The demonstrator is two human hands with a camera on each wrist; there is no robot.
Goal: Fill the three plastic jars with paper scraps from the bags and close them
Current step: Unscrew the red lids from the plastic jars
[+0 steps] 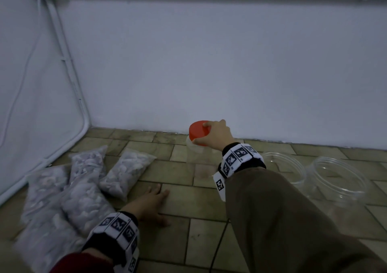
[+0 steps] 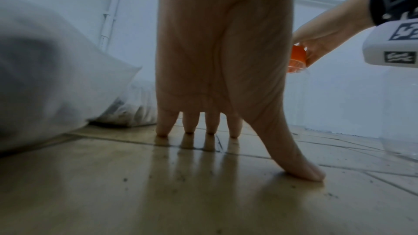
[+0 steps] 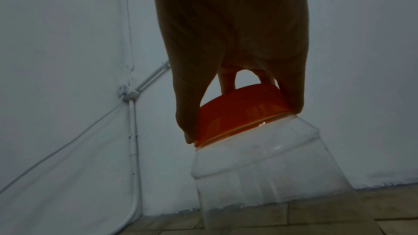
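Tiled floor [image 1: 205,241] in worn beige brick-pattern meets a pale wall, and everything for the job sits on it. Take as landmark the clear plastic jar with the orange screw lid [image 1: 199,131]: it stands close to the wall, and it looks empty in the right wrist view. To the left of it, nearer the person, lie several clear plastic bags of pale paper scraps [image 1: 125,173], heaped against one another. To its right stand two more clear plastic jars [image 1: 339,178], lidless with mouths open; their lids are not in view.

The right hand [image 1: 217,133] grips the orange lid from above, thumb on the near rim, fingers curled over the far edge. The left hand [image 1: 151,204] is spread flat on the floor between the bags and the capped jar, fingers straight, holding nothing, seemingly bracing the body.

The step in hand looks like opening this jar. A light empty jar will likely spin or tip with the lid, and the right wrist view already shows it slanted in frame, though that may be the camera's angle. Better to bring the left hand up around the jar's body, hold it upright, then twist the lid off. Set the lid beside the jar, within reach for closing.
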